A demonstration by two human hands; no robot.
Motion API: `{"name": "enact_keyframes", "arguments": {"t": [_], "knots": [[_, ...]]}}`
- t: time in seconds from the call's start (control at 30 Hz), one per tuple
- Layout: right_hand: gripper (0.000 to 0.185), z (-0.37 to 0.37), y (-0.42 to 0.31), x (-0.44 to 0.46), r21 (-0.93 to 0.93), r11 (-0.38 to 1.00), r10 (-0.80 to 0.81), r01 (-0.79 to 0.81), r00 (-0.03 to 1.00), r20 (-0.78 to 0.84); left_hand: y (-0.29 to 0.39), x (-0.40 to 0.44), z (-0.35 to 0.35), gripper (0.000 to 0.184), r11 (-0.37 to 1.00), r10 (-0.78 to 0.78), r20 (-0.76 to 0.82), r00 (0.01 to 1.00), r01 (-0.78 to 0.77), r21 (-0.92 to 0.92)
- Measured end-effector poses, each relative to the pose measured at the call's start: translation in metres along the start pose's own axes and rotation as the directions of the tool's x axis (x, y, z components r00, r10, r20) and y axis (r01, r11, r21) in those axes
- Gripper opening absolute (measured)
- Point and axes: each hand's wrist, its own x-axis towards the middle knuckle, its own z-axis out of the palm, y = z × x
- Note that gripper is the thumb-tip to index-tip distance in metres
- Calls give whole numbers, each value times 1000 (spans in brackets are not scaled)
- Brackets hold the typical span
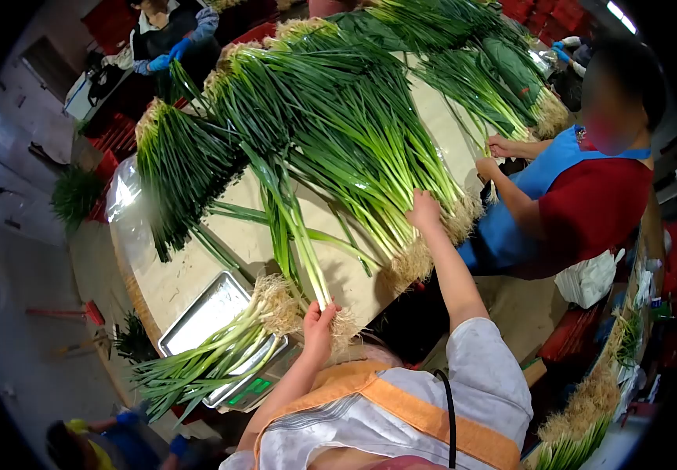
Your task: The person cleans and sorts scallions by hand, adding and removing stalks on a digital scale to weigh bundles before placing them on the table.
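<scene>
My left hand (pixel 320 325) is closed around a few green garlic stalks (pixel 305 244), just above their pale, stringy roots, near the table edge. Their long flat leaves reach away over the tabletop. My right hand (pixel 423 210) is stretched out to the big green garlic pile (pixel 362 149), its fingers bent round stalks above the roots; the fingertips are partly hidden. Left of my left hand, a bundle of green garlic (pixel 221 345) lies across the metal tray (pixel 189 319) of a scale with a lit green display (pixel 257 387).
A co-worker in a blue apron (pixel 561 172) stands at the right, both hands on stalks. Another person with blue gloves (pixel 172 53) works at the far left. More green garlic (pixel 182 157) hangs over the table's left side. A red broom (pixel 92 312) is on the floor.
</scene>
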Motion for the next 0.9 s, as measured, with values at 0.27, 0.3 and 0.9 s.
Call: {"name": "enact_keyframes", "arguments": {"t": [0.27,0.3,0.9], "knots": [[43,-19,18,-32,997,46,-205,-62,976,70,-22,14,-10,17,999,-9,-130,991,13,30],[39,8,24,-30,960,274,-109,63,993,-34,-24,14,-11,16,999,-15,-147,989,19,30],[28,57,2,-101,536,761,-286,366,930,-229,-6,35,-19,31,947,-261,7,965,258,-189]]}}
